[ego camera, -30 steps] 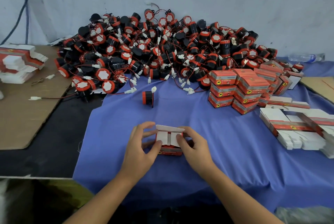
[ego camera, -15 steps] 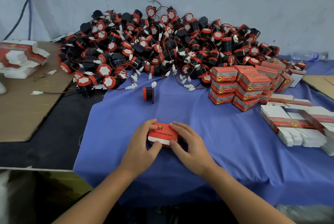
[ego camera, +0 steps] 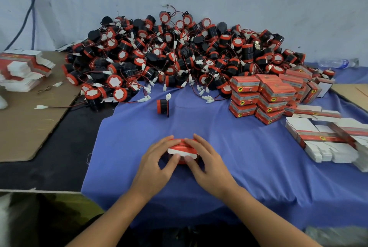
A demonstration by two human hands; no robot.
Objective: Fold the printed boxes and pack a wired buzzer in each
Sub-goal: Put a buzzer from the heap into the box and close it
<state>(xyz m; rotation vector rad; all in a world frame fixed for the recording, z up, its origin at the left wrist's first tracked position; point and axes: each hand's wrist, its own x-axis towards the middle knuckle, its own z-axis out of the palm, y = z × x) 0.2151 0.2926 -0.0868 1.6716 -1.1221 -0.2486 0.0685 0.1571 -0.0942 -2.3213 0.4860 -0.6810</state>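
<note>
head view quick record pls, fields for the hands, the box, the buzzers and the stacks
printed box: red, on the blue cloth, between both hands
left hand: grips the printed box, fingers over its top, thumb on the near side
right hand: grips the same box the same way
lone buzzer: on the cloth beyond the box, apart from the pile
buzzer pile: against the back wall
closed boxes: stacked right of the pile
flat boxes: heap at right, another at far left

1. Soft diffuse light is leaving faint shadows on the blue fabric tablecloth (ego camera: 258, 177).
2. Wide-angle lens is bowing the edges; bottom corners are going dark.
3. Red printed cardboard box (ego camera: 182, 148) is smearing slightly.
</note>
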